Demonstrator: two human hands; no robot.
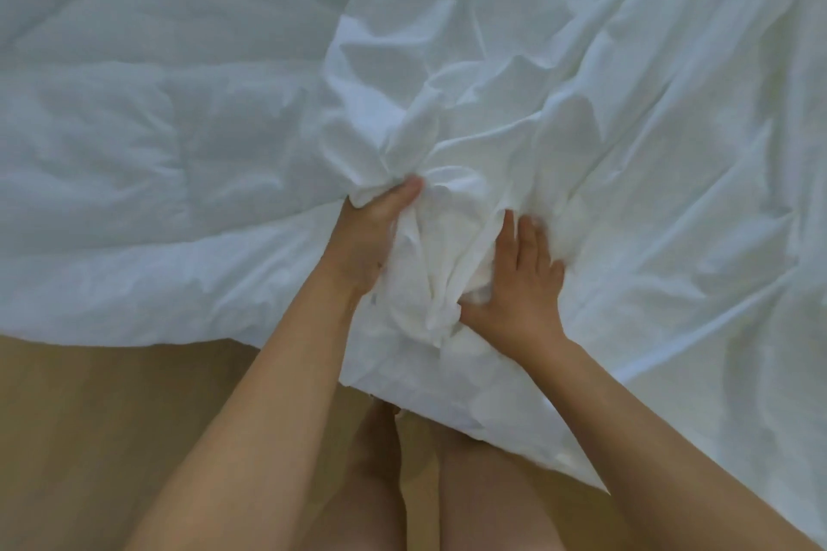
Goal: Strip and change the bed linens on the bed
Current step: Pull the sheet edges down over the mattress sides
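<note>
Cover (pixel 581 81) overlaps quilt (pixel 134 125) (quilt lies left).

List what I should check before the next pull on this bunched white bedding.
1. Left hand grips the bunched white fabric sheet: ok.
2. Right hand gripping too: not ok, it presses flat, fingers spread.
3. Sheet separated from the white quilted duvet: cannot tell.
4. Hanging edge off the tan wooden floor: cannot tell.
5. Bare foot clear of the overhang: not ok, toes sit right at it.
</note>
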